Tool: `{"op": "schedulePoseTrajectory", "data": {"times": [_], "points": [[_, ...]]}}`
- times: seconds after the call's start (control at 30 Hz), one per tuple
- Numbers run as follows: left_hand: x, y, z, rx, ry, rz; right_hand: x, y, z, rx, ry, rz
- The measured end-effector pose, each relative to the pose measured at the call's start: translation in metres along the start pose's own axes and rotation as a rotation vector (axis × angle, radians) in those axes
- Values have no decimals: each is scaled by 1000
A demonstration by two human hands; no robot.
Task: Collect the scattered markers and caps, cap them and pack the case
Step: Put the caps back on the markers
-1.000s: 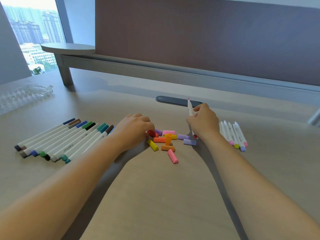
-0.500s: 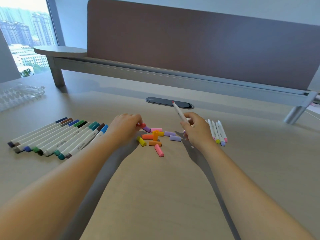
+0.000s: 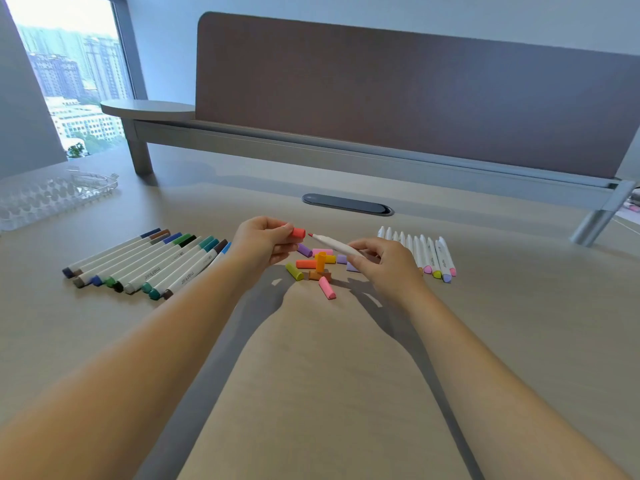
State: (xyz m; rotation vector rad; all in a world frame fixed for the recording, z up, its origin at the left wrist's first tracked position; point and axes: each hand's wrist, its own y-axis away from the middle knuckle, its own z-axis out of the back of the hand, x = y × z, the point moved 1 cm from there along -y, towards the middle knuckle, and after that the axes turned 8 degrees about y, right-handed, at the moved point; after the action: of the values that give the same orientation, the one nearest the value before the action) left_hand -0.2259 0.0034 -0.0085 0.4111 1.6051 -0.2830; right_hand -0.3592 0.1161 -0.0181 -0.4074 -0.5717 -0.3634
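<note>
At the far left a clear plastic case with rows of round moulded sockets (image 3: 52, 197) is lying open on the pale wooden counter (image 3: 329, 375), and nothing is being held in it yet. Just right of it, a row of capped white-barrelled markers with dark-coloured caps (image 3: 149, 263) is lying side by side. Next, the left hand (image 3: 265, 242) is being held above the counter, its thumb and fingers pinching a short red plastic cap (image 3: 298, 233); half a second ago this hand was still down among the caps, so the cap has just been lifted. Below and between the hands, a loose heap of small pastel and orange caps (image 3: 317, 266) is waiting on the counter. The right hand (image 3: 384, 263) is gripping a white marker with a bare red tip (image 3: 334, 243), and its barrel has been swung down from near upright (a second ago) until the tip is pointing at the cap's mouth, close but not touching. The capping of this marker is therefore judged to be imminent. At the right, a row of uncapped white markers with pastel ends (image 3: 424, 252) is still to be capped, so the packing appears well off.
</note>
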Motion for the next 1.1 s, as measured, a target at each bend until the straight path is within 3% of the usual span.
{"op": "schedulePoseTrajectory", "data": {"times": [0.43, 0.73, 0.93, 1.1], "points": [[-2, 3, -13, 110, -229, -78, -2, -2, 8, -6, -32, 15], [-7, -7, -28, 105, -155, -202, 1, -9, 5, -58, -145, -37], [-11, -19, -30, 82, 49, -97, -2, -19, 8, -46, -281, -134], [1, -39, -14, 50, -304, -168, -35, -40, 14, -201, -89, -308]]}}
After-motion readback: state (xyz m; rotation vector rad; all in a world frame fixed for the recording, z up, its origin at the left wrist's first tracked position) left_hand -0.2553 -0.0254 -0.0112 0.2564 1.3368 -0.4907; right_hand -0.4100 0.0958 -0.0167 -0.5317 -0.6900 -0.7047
